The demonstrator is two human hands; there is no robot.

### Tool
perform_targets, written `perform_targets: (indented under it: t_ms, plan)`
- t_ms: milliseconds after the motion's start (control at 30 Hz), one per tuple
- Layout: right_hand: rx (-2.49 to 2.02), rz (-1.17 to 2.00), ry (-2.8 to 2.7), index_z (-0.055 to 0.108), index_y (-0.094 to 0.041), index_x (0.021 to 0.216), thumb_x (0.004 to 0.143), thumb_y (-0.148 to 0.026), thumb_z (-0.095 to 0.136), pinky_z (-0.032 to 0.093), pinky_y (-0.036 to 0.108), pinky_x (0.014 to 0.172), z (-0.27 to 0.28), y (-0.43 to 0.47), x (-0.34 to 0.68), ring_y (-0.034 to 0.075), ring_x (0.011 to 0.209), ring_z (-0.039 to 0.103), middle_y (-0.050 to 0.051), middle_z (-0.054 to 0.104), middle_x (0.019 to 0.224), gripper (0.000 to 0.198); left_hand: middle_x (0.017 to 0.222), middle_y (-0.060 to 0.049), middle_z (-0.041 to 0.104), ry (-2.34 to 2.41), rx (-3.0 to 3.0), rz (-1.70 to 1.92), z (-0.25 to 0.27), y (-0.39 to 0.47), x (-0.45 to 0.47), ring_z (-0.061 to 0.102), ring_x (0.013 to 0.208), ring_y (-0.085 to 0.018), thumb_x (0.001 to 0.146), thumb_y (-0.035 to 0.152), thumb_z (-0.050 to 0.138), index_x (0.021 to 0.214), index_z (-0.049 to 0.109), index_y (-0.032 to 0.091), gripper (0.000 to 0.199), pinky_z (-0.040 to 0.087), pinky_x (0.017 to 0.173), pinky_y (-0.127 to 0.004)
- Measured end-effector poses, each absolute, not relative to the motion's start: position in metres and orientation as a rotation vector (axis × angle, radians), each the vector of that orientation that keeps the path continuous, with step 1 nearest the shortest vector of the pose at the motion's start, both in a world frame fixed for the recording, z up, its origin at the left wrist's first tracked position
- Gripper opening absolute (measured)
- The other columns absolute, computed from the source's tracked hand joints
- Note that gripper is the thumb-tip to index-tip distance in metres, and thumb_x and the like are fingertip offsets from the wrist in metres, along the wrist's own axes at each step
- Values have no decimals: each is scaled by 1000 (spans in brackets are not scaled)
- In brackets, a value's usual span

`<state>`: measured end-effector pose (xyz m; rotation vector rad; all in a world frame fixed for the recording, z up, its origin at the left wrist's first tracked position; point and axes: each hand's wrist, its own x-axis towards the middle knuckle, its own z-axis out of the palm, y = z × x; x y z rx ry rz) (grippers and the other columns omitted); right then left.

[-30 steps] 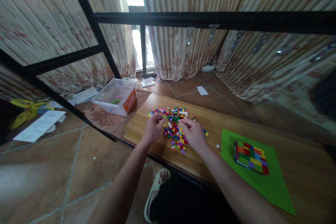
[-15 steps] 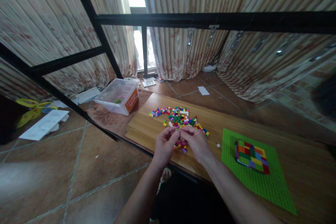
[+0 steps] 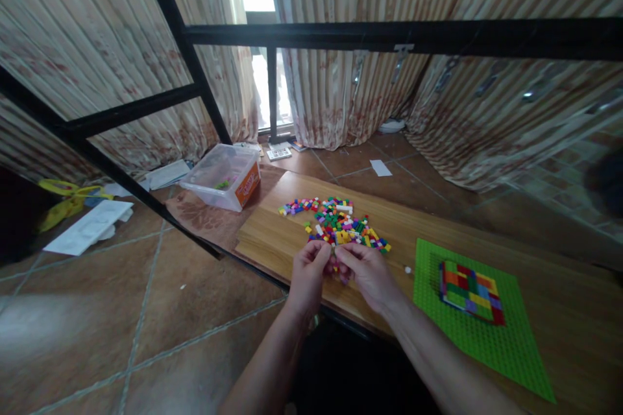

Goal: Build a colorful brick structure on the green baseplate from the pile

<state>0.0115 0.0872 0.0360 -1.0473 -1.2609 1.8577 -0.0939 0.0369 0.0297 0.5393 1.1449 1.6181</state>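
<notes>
- Pleated floral curtains (image 3: 331, 91) hang behind a black metal rail (image 3: 311, 33); below them, in the head view, runs a wooden tabletop (image 3: 265, 233).
- The left hand (image 3: 309, 272) and right hand (image 3: 368, 272) meet at the near edge of a loose pile of plastic building bricks (image 3: 335, 217). A second ago they were apart, each over its own part of the pile.
- Fingers of both hands are pinched narrow, fingertips together, around what looks like a small greenish piece (image 3: 333, 251); its exact shape is too small to tell.
- The work, I judge, has gone from separate reaching to both hands handling one spot.
- At the right, a multicoloured brick slab (image 3: 472, 292) sits on a green studded baseplate (image 3: 428, 292), unchanged and well apart from the hands.
- One white brick (image 3: 407, 270) lies just beside the baseplate's left edge.
</notes>
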Motion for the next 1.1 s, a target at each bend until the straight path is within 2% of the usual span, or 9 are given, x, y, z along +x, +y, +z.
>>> perform_targets:
  t_ms: [133,233,400,567,667,733,800,900,1100]
  plan:
    - [-1180,1383,-1599,66,-18,72,74,-42,65,39,26,49,26,119,7,12,47,50,-3,57,52,23,58,4,54,1455,708,1616,17,63,-110,45,48,-8,78,38,62,73,58,16,22,38,50,-20]
    - [-1249,967,-1895,69,-19,72,74,-31,61,43,27,59,21,147,4,16,59,59,1,67,64,14,64,1,61,1792,1028,1514,13,85,-126,54,60,-11,79,25,59,71,65,16,14,42,60,-22]
    - [-1280,620,-2221,75,-21,84,76,-21,58,46,30,73,16,168,-2,20,76,65,5,74,85,18,82,-5,71,2116,1334,1212,13,102,-146,63,75,-16,83,23,56,90,72,18,18,46,74,-28]
    - [-1287,599,-2240,75,-20,95,78,-17,57,47,30,76,11,163,4,20,79,66,6,73,88,25,103,-10,69,2429,1361,1103,10,107,-185,63,96,-21,84,17,49,109,68,16,32,47,88,-32]
    - [-1259,611,-2204,75,-19,92,81,-18,54,47,31,76,11,157,9,20,80,65,6,73,90,24,118,-16,63,2534,1360,915,7,114,-215,58,110,-25,79,10,49,124,59,8,47,43,98,-35]
    - [-1238,618,-2179,75,-19,89,82,-20,53,47,31,76,13,154,11,19,80,65,7,73,90,23,122,-16,61,2501,1464,786,4,120,-230,55,115,-26,76,8,49,128,56,8,53,39,103,-35]
    - [-1220,627,-2148,75,-20,86,82,-21,53,47,31,75,16,151,11,19,79,65,7,73,89,23,122,-14,61,2452,1573,686,1,123,-237,54,115,-26,75,9,50,127,58,11,53,38,105,-36]
    - [-1193,658,-2098,75,-20,83,82,-24,52,47,31,74,19,148,10,19,77,65,6,73,87,23,115,-12,63,2416,1644,638,-3,123,-239,55,110,-25,76,13,52,116,65,15,42,41,101,-35]
    - [-1200,734,-2039,75,-21,83,82,-28,52,47,31,72,25,142,13,18,74,64,6,73,88,24,98,-11,63,2375,1675,791,-7,101,-230,57,98,-22,79,16,54,94,69,15,22,45,94,-35]
